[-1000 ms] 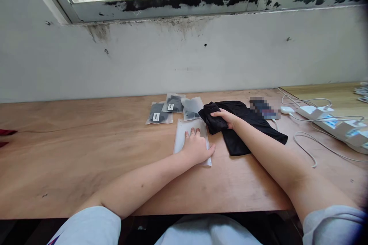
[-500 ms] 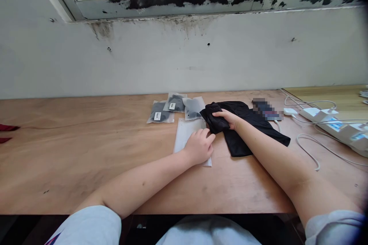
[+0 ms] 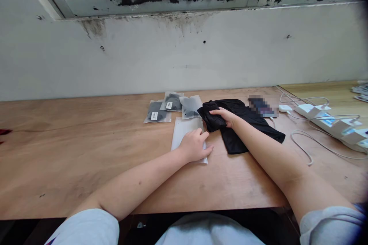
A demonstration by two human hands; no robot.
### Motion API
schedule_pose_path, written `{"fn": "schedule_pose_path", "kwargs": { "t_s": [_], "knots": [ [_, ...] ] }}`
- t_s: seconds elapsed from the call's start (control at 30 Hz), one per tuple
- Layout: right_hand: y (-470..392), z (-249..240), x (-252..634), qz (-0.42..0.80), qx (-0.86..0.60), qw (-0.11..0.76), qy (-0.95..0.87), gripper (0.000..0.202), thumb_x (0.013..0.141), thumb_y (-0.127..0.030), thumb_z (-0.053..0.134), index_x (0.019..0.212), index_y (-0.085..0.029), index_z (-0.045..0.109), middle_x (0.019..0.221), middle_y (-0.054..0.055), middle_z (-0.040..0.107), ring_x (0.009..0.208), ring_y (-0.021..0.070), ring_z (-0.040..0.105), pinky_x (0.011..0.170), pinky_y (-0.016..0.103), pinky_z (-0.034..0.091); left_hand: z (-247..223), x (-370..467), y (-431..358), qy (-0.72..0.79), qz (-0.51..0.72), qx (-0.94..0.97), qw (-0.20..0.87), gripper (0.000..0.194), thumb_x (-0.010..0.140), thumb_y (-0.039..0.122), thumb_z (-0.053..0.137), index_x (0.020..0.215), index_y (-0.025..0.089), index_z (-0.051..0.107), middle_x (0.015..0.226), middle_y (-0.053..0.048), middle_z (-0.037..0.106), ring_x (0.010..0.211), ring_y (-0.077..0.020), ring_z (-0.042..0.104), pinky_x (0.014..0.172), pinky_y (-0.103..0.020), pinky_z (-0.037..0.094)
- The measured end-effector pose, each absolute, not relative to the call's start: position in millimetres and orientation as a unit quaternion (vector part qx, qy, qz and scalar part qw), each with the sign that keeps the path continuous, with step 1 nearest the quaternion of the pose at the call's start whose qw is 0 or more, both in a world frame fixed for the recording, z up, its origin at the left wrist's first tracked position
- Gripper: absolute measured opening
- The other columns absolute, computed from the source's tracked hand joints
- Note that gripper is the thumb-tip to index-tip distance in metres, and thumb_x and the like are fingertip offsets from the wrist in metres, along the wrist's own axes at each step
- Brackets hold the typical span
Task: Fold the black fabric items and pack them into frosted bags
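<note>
My right hand [image 3: 225,117] grips a bunched, folded part of a black garment [image 3: 211,118], thumb on top. More of the black cloth lies spread flat on the table beneath and to the right of that hand. My left hand [image 3: 195,145] rests over a flat, frosted plastic bag [image 3: 181,130], its fingers slightly bent and the thumb held apart. Nothing shows in its grasp. The hand covers the lower middle of the bag. The folded black bundle sits just beyond the left fingertips, at the bag's upper right.
Behind the flat bag lie several filled packets [image 3: 157,111] with dark contents, two with white labels. A phone [image 3: 263,106] on a cable lies behind the garment. At the right are a white power strip [image 3: 330,122] with chargers and loose cables [image 3: 301,143].
The fingers of my left hand have spread a little, the thumb moving away from the others. My right hand keeps its hold on the garment. The whole view has shifted slightly.
</note>
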State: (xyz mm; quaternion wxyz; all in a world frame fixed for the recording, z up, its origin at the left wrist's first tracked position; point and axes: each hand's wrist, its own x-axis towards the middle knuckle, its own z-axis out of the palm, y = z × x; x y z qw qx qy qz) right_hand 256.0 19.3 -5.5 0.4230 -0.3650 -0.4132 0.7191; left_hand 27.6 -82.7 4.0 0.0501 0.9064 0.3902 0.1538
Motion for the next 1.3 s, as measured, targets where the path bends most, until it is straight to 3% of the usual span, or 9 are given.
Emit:
{"fn": "schedule_pose_path", "kwargs": {
  "t_s": [0.43,0.67,0.9,1.07,1.3],
  "knots": [
    [21,-6,257,0.719,-0.363,0.421,-0.418,0.024,0.078,-0.017,0.073,0.101,-0.015,0.07,0.09,0.01,0.078,0.076,0.0224,0.075,0.07,0.032,0.064,-1,22,-78,0.378,0.222,0.891,0.121,0.012,0.09,0.029,0.056,0.089,0.021,0.066,0.085,-0.002,0.062,0.077,-0.0166,0.06,0.071,-0.029,0.046],
    [21,-7,258,0.719,-0.36,0.424,-0.417,0.025,0.077,-0.016,0.073,0.102,-0.015,0.071,0.093,0.011,0.078,0.077,0.0228,0.076,0.072,0.032,0.064,0,21,-77,0.386,0.237,0.882,0.128,0.04,0.098,0.028,0.044,0.061,0.019,0.056,0.067,-0.001,0.053,0.063,-0.0133,0.052,0.065,-0.028,0.041],
    [21,-7,256,0.718,-0.364,0.425,-0.414,0.029,0.076,-0.017,0.075,0.104,-0.014,0.069,0.093,0.011,0.078,0.077,0.0229,0.076,0.07,0.032,0.064,2,23,-76,0.419,0.221,0.872,0.122,0.024,0.093,0.03,0.048,0.073,0.021,0.057,0.073,-0.001,0.058,0.066,-0.0161,0.054,0.061,-0.029,0.037],
    [18,-3,255,0.722,-0.358,0.418,-0.42,0.032,0.077,-0.023,0.078,0.107,-0.016,0.068,0.092,0.01,0.078,0.076,0.0221,0.075,0.069,0.031,0.064,-1,21,-69,0.412,0.228,0.871,0.142,0.005,0.083,0.02,0.054,0.079,0.022,0.056,0.079,-0.002,0.062,0.072,-0.018,0.058,0.064,-0.029,0.039],
    [9,3,252,0.73,-0.334,0.404,-0.438,0.035,0.071,-0.029,0.084,0.099,-0.014,0.069,0.08,0.006,0.075,0.064,0.0182,0.071,0.057,0.025,0.059,-3,18,-63,0.448,0.307,0.783,0.303,0.026,0.078,0.014,0.055,0.103,0.022,0.057,0.075,0.003,0.061,0.069,-0.016,0.058,0.066,-0.028,0.044]
  ]
}}
